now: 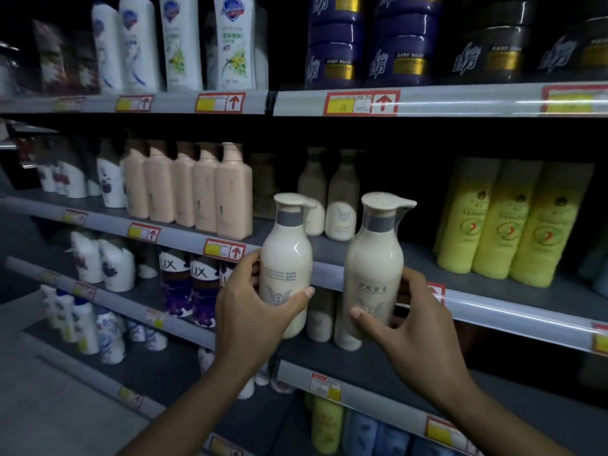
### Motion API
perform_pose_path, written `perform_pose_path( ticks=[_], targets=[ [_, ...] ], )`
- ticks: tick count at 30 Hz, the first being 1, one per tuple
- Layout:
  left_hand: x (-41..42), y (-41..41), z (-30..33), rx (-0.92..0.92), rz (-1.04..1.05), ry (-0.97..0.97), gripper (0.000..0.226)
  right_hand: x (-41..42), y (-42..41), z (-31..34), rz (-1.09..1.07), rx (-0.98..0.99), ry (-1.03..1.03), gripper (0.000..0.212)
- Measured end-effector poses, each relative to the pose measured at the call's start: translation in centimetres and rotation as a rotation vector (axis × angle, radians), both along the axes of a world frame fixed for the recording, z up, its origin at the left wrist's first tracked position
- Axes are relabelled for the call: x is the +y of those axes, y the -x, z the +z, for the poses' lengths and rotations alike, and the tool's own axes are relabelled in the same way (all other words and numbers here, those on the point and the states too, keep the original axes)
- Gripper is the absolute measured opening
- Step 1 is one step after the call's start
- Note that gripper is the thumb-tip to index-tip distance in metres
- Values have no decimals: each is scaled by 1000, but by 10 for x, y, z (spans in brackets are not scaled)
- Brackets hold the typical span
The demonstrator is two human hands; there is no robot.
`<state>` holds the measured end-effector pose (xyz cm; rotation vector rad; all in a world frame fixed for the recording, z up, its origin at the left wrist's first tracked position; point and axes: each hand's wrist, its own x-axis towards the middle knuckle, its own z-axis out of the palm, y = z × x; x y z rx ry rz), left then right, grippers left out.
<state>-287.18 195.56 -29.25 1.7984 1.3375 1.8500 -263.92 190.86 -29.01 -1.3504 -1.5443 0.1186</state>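
Note:
I hold two cream pump bottles upright in front of a shop shelf. My left hand [255, 311] grips the left cream bottle [287, 258] round its lower half, thumb across the front. My right hand [409, 319] grips the right cream bottle [373, 264] low down, thumb on its label. Both bottles have grey collars and clear wrap over the pump heads. They hang just in front of the middle shelf edge [493, 311], side by side and apart.
Two more cream bottles [329, 199] stand at the back of the middle shelf, with bare shelf before them. Peach bottles [204, 192] stand to the left and yellow-green bottles [513, 222] to the right. Purple tubs [368, 44] fill the top shelf.

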Motion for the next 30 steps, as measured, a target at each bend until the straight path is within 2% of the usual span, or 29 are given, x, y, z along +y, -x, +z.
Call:
perform_pose_path(
  ticks=[6, 10, 13, 18, 24, 30],
  targets=[
    [-7, 4, -57, 36, -46, 114, 81, -8, 9, -51, 71, 7, 108, 77],
    [-9, 2, -90, 40, -96, 191, 78, -10, 12, -83, 99, 18, 184, 81],
    [-6, 1, -112, 62, -105, 250, 75, -10, 11, -105, 109, 23, 243, 80],
    [10, -5, -144, 82, -111, 340, 84, -2, 0, -137, 75, -16, 337, 74],
    [33, -16, -160, 113, -88, 401, 78, 24, -30, -162, -19, -4, 396, 76],
    [63, -34, -154, 110, -71, 401, 75, 59, -56, -161, -125, 41, 357, 71]
  ],
)
